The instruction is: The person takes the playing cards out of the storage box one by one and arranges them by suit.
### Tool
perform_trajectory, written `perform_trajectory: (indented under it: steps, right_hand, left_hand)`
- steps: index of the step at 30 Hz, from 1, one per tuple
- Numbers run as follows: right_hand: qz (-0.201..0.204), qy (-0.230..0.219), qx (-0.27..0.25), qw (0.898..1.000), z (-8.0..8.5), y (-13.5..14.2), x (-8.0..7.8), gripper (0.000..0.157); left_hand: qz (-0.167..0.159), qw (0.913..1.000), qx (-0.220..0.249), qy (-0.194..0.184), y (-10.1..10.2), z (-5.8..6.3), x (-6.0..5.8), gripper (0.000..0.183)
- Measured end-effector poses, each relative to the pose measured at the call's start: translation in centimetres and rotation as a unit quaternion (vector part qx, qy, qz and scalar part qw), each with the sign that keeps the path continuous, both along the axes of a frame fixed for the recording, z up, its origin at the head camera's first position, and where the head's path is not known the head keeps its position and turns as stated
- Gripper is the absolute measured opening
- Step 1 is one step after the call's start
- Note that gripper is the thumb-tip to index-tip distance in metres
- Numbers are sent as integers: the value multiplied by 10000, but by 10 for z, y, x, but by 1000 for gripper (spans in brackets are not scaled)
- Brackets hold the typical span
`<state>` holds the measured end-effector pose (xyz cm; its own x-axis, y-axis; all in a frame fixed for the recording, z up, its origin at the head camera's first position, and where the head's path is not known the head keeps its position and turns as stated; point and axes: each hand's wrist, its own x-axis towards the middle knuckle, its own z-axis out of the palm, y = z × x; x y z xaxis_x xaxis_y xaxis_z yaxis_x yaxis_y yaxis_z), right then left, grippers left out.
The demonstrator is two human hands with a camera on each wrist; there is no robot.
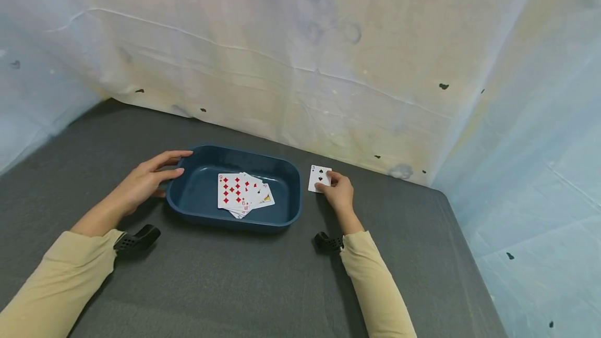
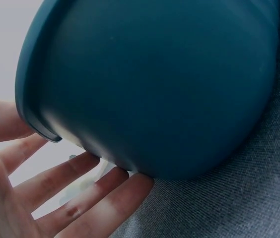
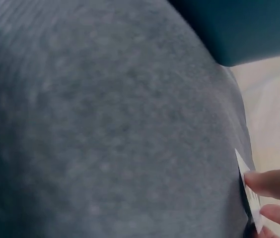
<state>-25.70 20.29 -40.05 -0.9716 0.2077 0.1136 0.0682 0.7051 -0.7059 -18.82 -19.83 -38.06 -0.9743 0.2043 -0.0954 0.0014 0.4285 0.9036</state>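
A pale, dark-flecked curtain (image 1: 300, 51) hangs behind the dark grey table (image 1: 235, 286).

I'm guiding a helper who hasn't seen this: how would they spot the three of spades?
On the dark gray table sits a dark blue tray. Just right of it, the right hand pinches the three of spades. Unlike the piled cards inside, topped by the nine of diamonds, it's outside the tray.

Only a 9 and a 3 readable, tbh
A red 9 plus diamonds is printed on the top card (image 1: 232, 189), dark 3 plus spades on the lone card (image 1: 316, 178); half-covered cards (image 1: 266, 196) can't really be read.
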Motion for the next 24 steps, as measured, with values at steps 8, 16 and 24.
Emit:
perform_trajectory:
  steps: [8, 16, 24]
  right_hand:
    - [82, 111, 640, 9979, 0, -6, 3, 41]
    - [-26, 91, -199, 9998, 15, -23, 6, 39]
    - [344, 634, -1418, 9873, 47, -63, 21, 30]
  left_hand:
    - [-1, 10000, 27, -27, 0, -1, -1, 56]
    - [14, 10000, -39, -15, -1, -2, -1, 55]
    - [128, 9999, -74, -32, 0, -3, -2, 55]
